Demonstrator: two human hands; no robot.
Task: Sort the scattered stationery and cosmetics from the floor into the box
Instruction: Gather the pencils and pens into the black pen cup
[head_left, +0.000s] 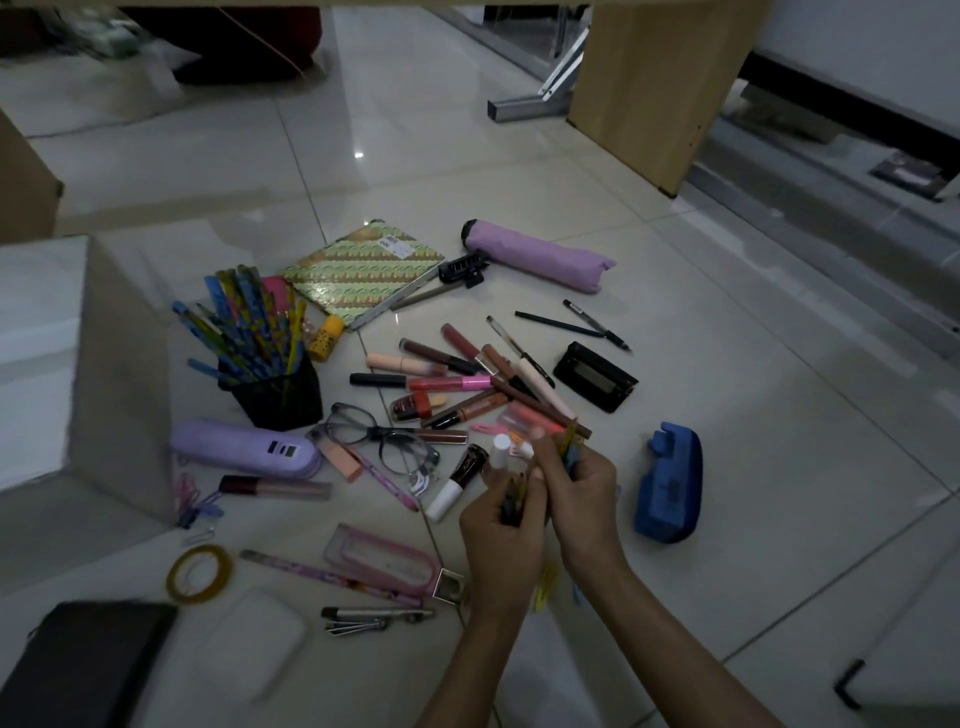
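Head camera view: a person's left hand (506, 535) gripped a small bundle of dark pens (511, 499) while the right hand (576, 483) pinched what appeared to be thin yellow and blue sticks (571, 448), the two hands touching above the glossy white tiled floor (727, 415). Scattered lip-gloss tubes and pencils (467, 384) lay just beyond them. The pale cardboard box (119, 364) stood at far left, beside a black mesh cup of blue patterned pencils (280, 395).
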